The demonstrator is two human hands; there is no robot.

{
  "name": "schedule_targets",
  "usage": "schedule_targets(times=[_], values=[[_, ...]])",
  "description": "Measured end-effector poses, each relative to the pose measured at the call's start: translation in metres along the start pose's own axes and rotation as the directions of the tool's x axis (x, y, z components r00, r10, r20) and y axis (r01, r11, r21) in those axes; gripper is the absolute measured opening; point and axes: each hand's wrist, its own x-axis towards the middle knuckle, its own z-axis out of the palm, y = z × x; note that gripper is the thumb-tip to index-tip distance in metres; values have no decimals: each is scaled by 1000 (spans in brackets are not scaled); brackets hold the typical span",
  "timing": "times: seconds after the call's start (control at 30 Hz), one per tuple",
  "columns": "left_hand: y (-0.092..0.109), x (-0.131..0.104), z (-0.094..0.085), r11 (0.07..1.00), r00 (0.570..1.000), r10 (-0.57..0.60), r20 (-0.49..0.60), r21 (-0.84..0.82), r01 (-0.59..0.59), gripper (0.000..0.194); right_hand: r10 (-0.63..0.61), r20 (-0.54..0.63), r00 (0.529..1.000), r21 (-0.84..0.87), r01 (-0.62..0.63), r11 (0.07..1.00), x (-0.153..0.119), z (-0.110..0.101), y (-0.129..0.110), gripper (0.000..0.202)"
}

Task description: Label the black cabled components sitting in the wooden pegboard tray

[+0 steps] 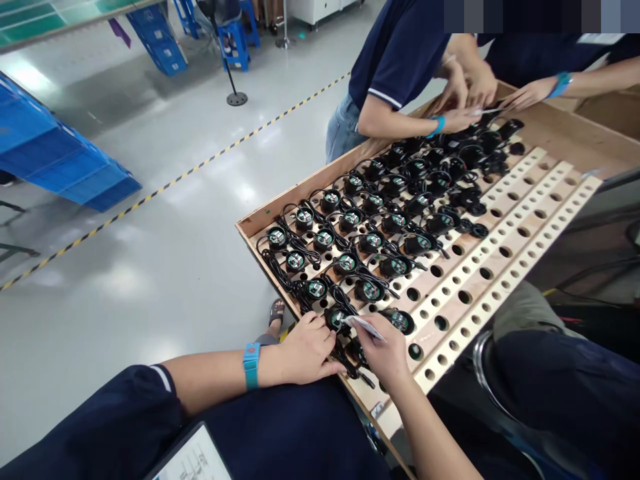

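A wooden tray [480, 293] with rows of round holes holds many black round units with green circuit boards inside and coiled black cables. My left hand [311, 347] rests at the tray's near left edge, its fingers against the side of one black unit [337, 318]; whether they grip it is hard to tell. Pinched in my right hand [384, 347] is a small white sheet [367, 327], its tip over the same unit. Just right of that hand sits another black unit [400, 321].
Co-workers' hands [463, 100] work over the tray's far end. Blue crates [60, 147] stand at the left on the floor. A metal stool [487, 373] and a person's leg are close by at the right. A yellow-black floor line [200, 163] runs behind the tray.
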Motion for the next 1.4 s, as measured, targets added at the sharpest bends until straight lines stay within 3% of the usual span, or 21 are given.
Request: schedule_targets(times=[0.37,0.9,1.07,1.23,1.4], values=[[0,1,-2,1000,1000,-9,17,-12,9,62,-20,40,999,-28,21,999,8,-2,-3,11],[-1,0,2,1000,1000,-1,8,-26,1,62,-53,-66,996,-71,49,996,5,-4,-8,10],[0,-1,-2,998,1000,-4,-12,-55,3,60,118,-210,971,5,-119,993,-18,-28,-28,9],[3,0,-11,999,1000,-16,6,-39,17,58,304,-375,876,86,-293,952,-49,-51,-39,7],[6,1,-14,999,998,-39,45,-11,39,61,353,-356,865,79,-349,934,-73,-53,-33,6]])
